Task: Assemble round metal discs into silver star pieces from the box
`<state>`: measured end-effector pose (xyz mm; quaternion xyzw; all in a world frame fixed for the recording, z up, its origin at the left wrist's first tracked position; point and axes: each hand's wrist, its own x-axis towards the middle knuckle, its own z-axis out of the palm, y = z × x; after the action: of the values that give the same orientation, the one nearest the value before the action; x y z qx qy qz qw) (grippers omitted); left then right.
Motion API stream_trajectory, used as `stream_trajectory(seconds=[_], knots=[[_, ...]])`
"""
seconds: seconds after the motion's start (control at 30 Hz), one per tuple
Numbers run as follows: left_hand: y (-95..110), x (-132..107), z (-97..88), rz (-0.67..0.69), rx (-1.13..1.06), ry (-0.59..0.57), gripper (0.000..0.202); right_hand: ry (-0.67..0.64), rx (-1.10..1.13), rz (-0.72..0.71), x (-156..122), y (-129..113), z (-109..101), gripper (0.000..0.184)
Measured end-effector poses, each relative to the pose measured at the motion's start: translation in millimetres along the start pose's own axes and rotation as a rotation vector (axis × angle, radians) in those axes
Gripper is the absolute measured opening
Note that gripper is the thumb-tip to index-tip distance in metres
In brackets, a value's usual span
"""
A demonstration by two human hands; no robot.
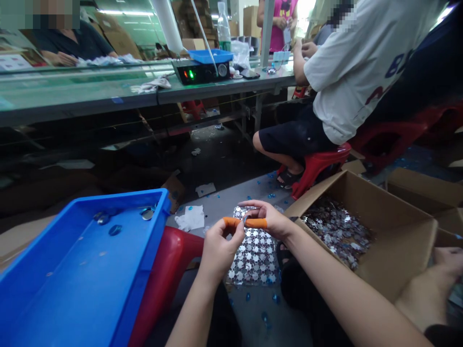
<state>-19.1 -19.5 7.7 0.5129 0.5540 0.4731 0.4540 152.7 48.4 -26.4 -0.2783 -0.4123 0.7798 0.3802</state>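
My left hand (221, 243) and my right hand (271, 220) meet in front of me, both closed in a pinch. Between their fingertips is a small round shiny disc (246, 220), mostly covered by the fingers. Orange finger covers wrap a finger on each hand. Below them lies a sheet of silvery flower-shaped metal pieces (253, 262), set in rows. To the left, a blue plastic tray (83, 279) holds a few round discs (115, 230), some with blue on them.
A red stool (166, 270) stands by the tray. At right, an open cardboard box (394, 231) holds loose silvery pieces (336, 231). Blue bits (265, 318) litter the floor. A long workbench (119, 99) runs ahead; a seated person (347, 82) works there.
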Motion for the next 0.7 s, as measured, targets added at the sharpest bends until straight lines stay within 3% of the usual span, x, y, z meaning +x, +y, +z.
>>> stream_trajectory(seconds=[0.13, 0.27, 0.47, 0.7], knots=[[-3, 1, 0.8, 0.028, 0.047, 0.000, 0.025, 0.031, -0.002, 0.008, 0, -1, 4, 0.066], [-7, 4, 0.3, 0.124, 0.222, 0.081, 0.020, 0.117, -0.029, 0.003, 3, -1, 10, 0.066], [-16, 10, -3.1, 0.356, 0.599, 0.271, 0.012, 0.331, -0.309, -0.279, 3, 2, 19, 0.067], [-22, 10, 2.1, 0.490, 0.790, 0.284, 0.011, 0.327, -0.277, -0.258, 3, 8, 34, 0.063]])
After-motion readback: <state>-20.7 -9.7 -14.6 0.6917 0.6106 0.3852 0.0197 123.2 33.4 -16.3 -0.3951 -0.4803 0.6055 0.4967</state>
